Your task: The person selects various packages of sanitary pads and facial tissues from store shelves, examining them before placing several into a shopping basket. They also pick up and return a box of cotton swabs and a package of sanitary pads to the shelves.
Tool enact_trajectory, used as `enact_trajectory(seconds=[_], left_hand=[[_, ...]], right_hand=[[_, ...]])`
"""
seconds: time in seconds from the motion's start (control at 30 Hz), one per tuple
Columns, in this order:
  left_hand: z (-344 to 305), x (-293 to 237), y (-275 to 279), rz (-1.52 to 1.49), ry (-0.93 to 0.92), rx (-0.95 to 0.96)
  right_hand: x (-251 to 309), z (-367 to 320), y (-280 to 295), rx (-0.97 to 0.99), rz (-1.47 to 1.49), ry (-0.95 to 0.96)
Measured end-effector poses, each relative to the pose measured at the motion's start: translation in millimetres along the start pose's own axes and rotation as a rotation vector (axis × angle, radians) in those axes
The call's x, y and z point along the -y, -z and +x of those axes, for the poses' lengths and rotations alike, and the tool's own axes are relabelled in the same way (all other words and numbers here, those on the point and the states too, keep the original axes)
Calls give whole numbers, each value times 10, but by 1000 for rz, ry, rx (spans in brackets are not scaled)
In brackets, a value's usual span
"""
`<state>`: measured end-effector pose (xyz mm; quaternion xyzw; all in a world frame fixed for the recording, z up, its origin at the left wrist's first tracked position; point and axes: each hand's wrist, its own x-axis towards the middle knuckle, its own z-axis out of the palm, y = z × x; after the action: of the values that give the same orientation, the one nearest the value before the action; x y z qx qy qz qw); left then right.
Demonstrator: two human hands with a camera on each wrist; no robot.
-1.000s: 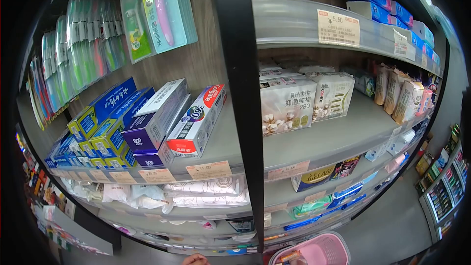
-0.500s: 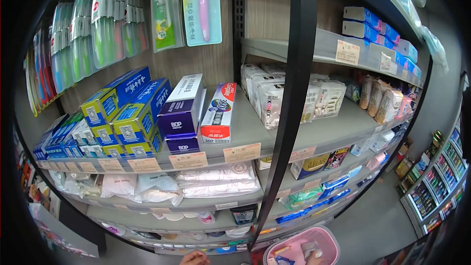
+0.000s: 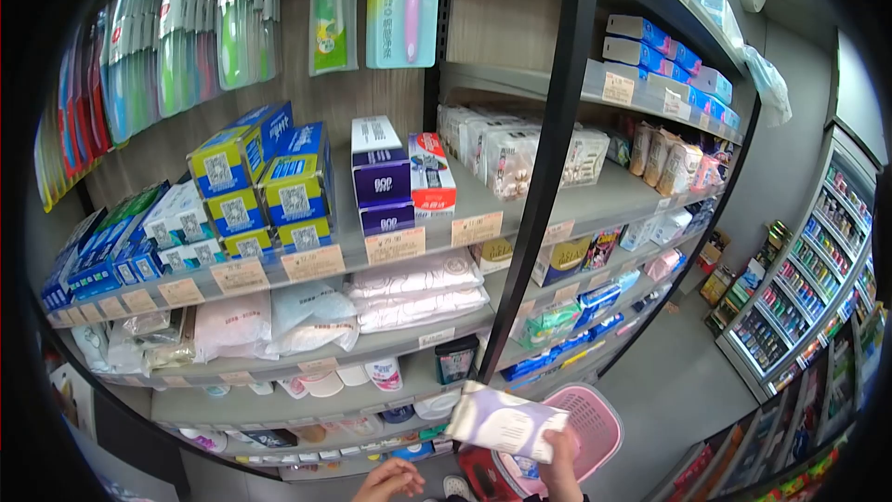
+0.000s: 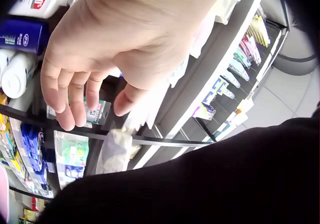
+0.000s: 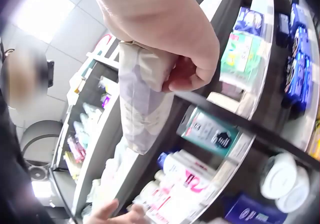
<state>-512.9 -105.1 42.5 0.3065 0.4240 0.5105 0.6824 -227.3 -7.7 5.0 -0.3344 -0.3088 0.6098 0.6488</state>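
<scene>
Behind held pack (image 3: 506, 421): black upright post (image 3: 544, 177), stocked shelves (image 3: 624, 197); pink basket (image 3: 606, 411) below.

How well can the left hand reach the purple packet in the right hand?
Probably yes: the left hand is free with fingers relaxed, and the purple packet, gripped by the right hand, is just beside it with nothing between.

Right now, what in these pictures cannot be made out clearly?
Left hand: cut off by the bottom edge in the head view.
Pack held by the right hand: its print is blurred in the head and right wrist views.
Pink basket: inside hidden by pack and right hand, head view.
Price tags: too small to read, head view.
</scene>
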Motion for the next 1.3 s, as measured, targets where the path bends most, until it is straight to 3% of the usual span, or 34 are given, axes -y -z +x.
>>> enact_trajectory(seconds=[0.07, 0.3, 0.43, 0.57, 0.63, 0.67, 0.73, 0.83, 0.9, 0.97, 1.03, 1.1, 1.13, 1.2, 1.3], left_hand=[[7, 155, 128, 41, -104, 163], [-141, 166, 117, -3, -174, 157], [-182, 189, 152, -53, -194, -64], [-146, 49, 93, -151, -197, -108], [-91, 31, 88, -217, -285, -54], [-80, 65, 85, -220, -283, -55], [-77, 154, 91, -342, -415, 10], [-11, 208, 118, -470, -421, 28], [30, 188, 85, -452, -416, -11], [74, 142, 35, -433, -410, -42], [87, 84, -28, -498, -382, -35], [104, -25, -113, -467, -403, -5], [115, -57, -142, -436, -425, 23], [136, -68, -171, -414, -424, 12], [196, -6, -142, -392, -437, 4]], right_hand=[[-58, -187, -220, 28, -48, -105], [-193, -526, -731, 222, -92, -302], [-283, -543, -862, 290, -91, -308], [-230, -540, -964, 363, -141, -295], [-239, -542, -944, 444, -277, -65], [-207, -484, -941, 443, -279, -67], [-98, -293, -956, 764, -664, 545], [45, -246, -962, 746, -831, 711], [-3, -173, -872, 749, -833, 714], [11, -148, -843, 665, -576, 440], [61, -88, -806, 686, -543, 395], [110, -56, -824, 717, -273, 126], [103, -56, -808, 714, -271, 124], [87, -69, -772, 768, -290, -68], [83, -69, -767, 798, -319, -89]])
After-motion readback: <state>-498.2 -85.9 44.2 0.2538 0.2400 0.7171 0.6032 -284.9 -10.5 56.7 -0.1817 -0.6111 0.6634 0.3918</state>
